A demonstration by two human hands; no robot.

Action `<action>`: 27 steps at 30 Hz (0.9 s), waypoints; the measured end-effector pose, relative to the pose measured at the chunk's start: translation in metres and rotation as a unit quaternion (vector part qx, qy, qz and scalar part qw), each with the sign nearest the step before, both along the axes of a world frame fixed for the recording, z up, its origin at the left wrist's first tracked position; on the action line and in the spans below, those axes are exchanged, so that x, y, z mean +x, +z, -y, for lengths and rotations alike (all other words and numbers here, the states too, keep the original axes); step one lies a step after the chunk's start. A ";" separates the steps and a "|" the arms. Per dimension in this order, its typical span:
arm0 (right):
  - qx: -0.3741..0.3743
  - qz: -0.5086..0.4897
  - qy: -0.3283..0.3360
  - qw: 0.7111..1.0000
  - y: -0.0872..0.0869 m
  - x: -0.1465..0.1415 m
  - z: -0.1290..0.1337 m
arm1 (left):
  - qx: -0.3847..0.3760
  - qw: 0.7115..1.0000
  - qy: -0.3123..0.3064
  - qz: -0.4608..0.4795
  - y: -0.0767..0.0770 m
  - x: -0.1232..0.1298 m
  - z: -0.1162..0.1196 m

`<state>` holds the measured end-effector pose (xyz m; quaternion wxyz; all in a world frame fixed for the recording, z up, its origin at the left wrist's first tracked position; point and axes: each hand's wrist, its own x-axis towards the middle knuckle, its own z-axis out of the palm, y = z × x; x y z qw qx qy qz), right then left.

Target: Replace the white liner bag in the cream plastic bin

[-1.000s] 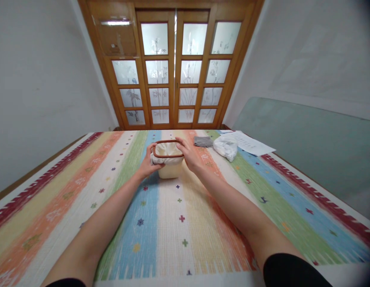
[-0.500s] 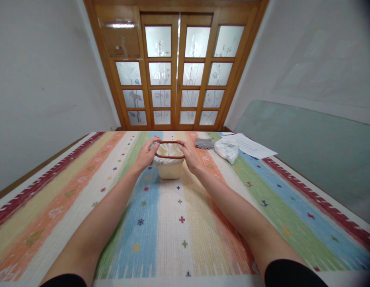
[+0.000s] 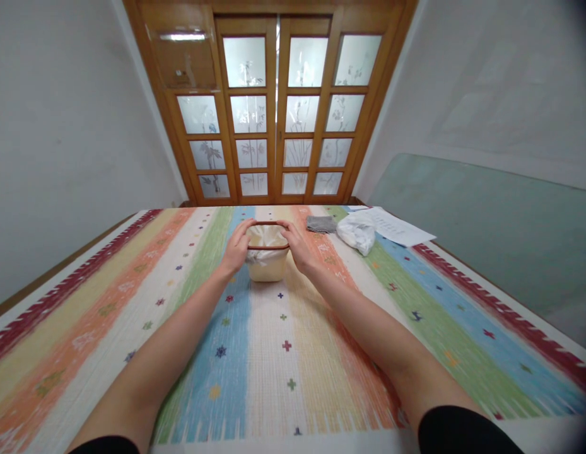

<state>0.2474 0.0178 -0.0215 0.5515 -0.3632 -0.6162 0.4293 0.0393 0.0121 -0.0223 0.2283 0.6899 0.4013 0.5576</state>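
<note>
A small cream trash bin (image 3: 267, 273) stands upright on the striped tablecloth in front of me. Its brown rim ring (image 3: 268, 248) sits at the top, over a thin white bag (image 3: 263, 256) that lines the inside and hangs a little way down the outer wall. My left hand (image 3: 238, 244) is closed on the left side of the ring. On the opposite side, my right hand (image 3: 296, 244) grips the same ring, fingers over its far right corner. The fingers' undersides are hidden.
Right of the bin lie a folded grey cloth (image 3: 321, 224), a crumpled white plastic bag (image 3: 357, 234) and a printed sheet of paper (image 3: 401, 228). The striped tablecloth (image 3: 269, 353) covers the table. Wooden glass-paned doors (image 3: 276, 151) stand beyond its far edge.
My left fingers, more spread before, have closed in around the ring's left side. The ring looks slightly shifted on the bin. My view has moved a little; the other things stay put.
</note>
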 end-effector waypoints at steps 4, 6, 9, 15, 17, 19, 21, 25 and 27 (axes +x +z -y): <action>0.006 -0.003 -0.009 1.000 -0.006 -0.002 -0.002 | 0.008 0.999 0.010 0.047 -0.011 0.005 -0.001; 0.020 0.004 -0.014 1.000 -0.009 -0.002 -0.004 | 0.014 0.998 0.012 0.054 -0.012 0.006 0.000; 0.038 0.022 -0.017 0.999 -0.012 -0.003 -0.005 | 0.021 0.997 0.010 0.068 -0.013 0.007 0.001; 0.058 -0.026 -0.070 0.995 -0.025 -0.018 -0.003 | 0.024 0.991 -0.022 0.127 -0.021 0.012 -0.003; 0.066 -0.025 -0.084 0.994 -0.029 -0.021 -0.003 | 0.018 0.988 -0.030 0.148 -0.023 0.013 -0.006; 0.083 -0.008 -0.088 0.993 -0.030 -0.016 -0.006 | -0.002 0.985 -0.031 0.168 -0.023 0.011 -0.010; 0.104 0.022 -0.098 0.990 -0.025 -0.005 -0.014 | -0.027 0.983 -0.028 0.177 -0.019 0.004 -0.012; 0.108 0.039 -0.101 0.988 -0.004 0.020 -0.037 | -0.034 0.991 0.005 0.129 -0.006 -0.013 -0.006; 0.083 0.023 -0.051 0.995 0.007 0.024 -0.047 | -0.006 0.995 0.027 0.097 0.001 -0.015 0.002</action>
